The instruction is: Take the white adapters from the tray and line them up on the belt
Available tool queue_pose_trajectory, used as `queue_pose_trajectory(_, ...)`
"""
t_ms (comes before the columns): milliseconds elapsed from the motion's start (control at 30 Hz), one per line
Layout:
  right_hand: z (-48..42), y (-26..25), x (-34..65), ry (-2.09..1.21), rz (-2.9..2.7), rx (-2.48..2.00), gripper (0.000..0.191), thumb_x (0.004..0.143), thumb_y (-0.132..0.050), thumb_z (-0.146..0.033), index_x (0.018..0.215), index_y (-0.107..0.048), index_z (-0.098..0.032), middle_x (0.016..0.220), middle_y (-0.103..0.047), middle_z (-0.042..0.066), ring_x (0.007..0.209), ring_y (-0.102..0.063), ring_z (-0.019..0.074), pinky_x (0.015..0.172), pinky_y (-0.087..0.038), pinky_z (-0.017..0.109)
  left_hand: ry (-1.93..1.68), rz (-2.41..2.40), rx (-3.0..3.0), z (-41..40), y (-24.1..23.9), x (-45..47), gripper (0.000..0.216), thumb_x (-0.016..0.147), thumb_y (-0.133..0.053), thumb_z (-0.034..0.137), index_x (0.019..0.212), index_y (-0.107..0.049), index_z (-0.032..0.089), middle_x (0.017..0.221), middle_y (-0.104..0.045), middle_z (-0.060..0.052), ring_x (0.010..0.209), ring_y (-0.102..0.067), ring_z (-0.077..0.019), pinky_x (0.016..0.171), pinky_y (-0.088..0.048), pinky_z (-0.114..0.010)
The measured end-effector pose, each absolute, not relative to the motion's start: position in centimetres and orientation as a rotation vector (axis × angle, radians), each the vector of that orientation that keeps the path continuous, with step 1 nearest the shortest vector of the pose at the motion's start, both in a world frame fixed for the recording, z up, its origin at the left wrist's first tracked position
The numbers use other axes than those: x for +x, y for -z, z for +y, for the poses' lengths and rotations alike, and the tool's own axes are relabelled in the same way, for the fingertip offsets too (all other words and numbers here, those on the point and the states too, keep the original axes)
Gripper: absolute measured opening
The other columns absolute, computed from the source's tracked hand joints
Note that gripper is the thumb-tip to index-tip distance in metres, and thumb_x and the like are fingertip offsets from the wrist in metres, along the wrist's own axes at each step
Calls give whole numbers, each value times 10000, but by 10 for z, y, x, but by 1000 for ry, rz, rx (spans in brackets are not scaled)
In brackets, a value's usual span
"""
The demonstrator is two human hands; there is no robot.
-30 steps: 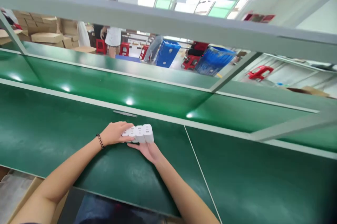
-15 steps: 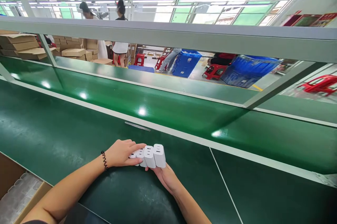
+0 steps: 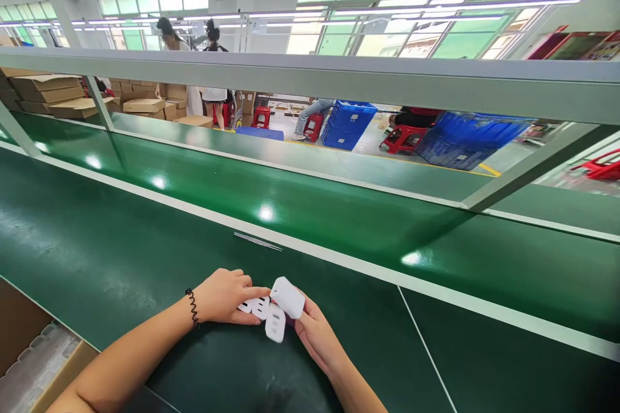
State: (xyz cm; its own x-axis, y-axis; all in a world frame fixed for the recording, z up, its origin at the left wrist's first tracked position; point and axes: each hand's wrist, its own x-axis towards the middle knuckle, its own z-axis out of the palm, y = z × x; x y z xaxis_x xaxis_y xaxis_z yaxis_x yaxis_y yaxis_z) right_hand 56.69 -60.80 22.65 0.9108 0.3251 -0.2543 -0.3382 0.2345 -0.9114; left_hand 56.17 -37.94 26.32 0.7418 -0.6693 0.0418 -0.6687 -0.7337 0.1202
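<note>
Several small white plug adapters (image 3: 264, 309) lie in a row on the dark green work surface (image 3: 121, 251) near its front edge. My left hand (image 3: 224, 296), with a black coil band at the wrist, rests over the left end of the row, fingers pressed on the adapters. My right hand (image 3: 317, 335) is at the right end, its fingers curled round one adapter (image 3: 287, 297) that is lifted and tilted away from the row. Another adapter (image 3: 275, 323) lies loose just in front of it.
A green conveyor belt (image 3: 290, 206) runs behind a pale rail, under a grey shelf beam (image 3: 339, 80). An open cardboard box (image 3: 29, 355) sits at lower left. Beyond are stacked cartons (image 3: 43, 93), blue crates (image 3: 349, 123), red stools (image 3: 405, 137) and other people standing.
My right hand has pulled the end adapter off the row and tilted it up; the row has come apart at its right end. The view has tipped upward and both hands sit lower in frame.
</note>
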Motion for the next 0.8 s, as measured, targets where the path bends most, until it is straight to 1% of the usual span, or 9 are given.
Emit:
queue_pose_trajectory(133,-607,-237,565,-511,-45,-1303,300,651,-842,-430,910,-777,-294,965,-749,29,963,-678,288,882,-527,399,6,-1084,2805,-379,-260,562,555,931,-553,593,1409,-464,325,989,-678,-18,866,-635,-206,694,-485,-310)
queue_pose_trajectory(233,-607,-241,564,-512,-28,-1273,262,656,-837,-430,874,-769,-300,939,-743,16,947,-677,279,881,-523,394,28,-1048,2790,-378,-262,561,570,902,-620,522,1406,-451,317,1087,-677,-17,960,-640,-221,773,-493,-331)
queue_pose_trajectory(300,-607,-239,564,-494,-14,-1269,264,672,-824,-435,898,-765,-311,939,-742,8,936,-677,274,886,-516,399,27,-1055,2763,-378,-263,559,613,867,-662,509,1400,-446,297,1189,-658,-34,1038,-630,-237,829,-497,-351)
queue_pose_trajectory(367,-610,-236,567,-477,-30,-1304,283,672,-822,-432,921,-764,-311,948,-741,10,944,-671,277,887,-509,400,-20,-1064,2734,-381,-262,557,678,837,-676,574,1398,-438,276,1296,-615,-63,1119,-606,-260,901,-493,-385)
queue_pose_trajectory(433,-613,-233,571,-457,-73,-1381,300,653,-834,-429,915,-767,-299,947,-741,18,954,-660,285,894,-500,403,-114,-1052,2708,-386,-256,555,745,815,-652,670,1393,-439,250,1362,-576,-89,1185,-575,-284,986,-467,-432)
queue_pose_trajectory(533,-618,-229,578,-403,-138,-1476,303,636,-842,-437,887,-774,-282,949,-746,32,954,-650,294,944,-476,423,-254,-999,2645,-397,-244,552,793,793,-639,729,1358,-461,202,1373,-571,-108,1223,-553,-294,1071,-418,-467)
queue_pose_trajectory(600,-620,-228,581,-376,-148,-1499,298,641,-831,-447,880,-775,-279,976,-749,37,975,-650,302,975,-462,439,-279,-933,2611,-403,-238,550,781,761,-701,702,1306,-491,185,1289,-621,-105,1165,-586,-282,1049,-440,-452)
queue_pose_trajectory(700,-622,-225,582,-372,-102,-1502,292,683,-773,-482,899,-777,-286,994,-751,37,1006,-653,321,955,-479,460,-249,-858,2614,-407,-236,548,695,745,-775,611,1248,-526,201,1150,-674,-76,1052,-633,-268,944,-500,-427)
queue_pose_trajectory(800,-623,-225,583,-347,-69,-1505,276,724,-731,-461,943,-778,-300,988,-752,28,1024,-653,324,949,-484,459,-247,-887,2614,-405,-239,547,643,775,-769,567,1261,-536,215,1182,-668,-69,1053,-639,-259,925,-513,-418)
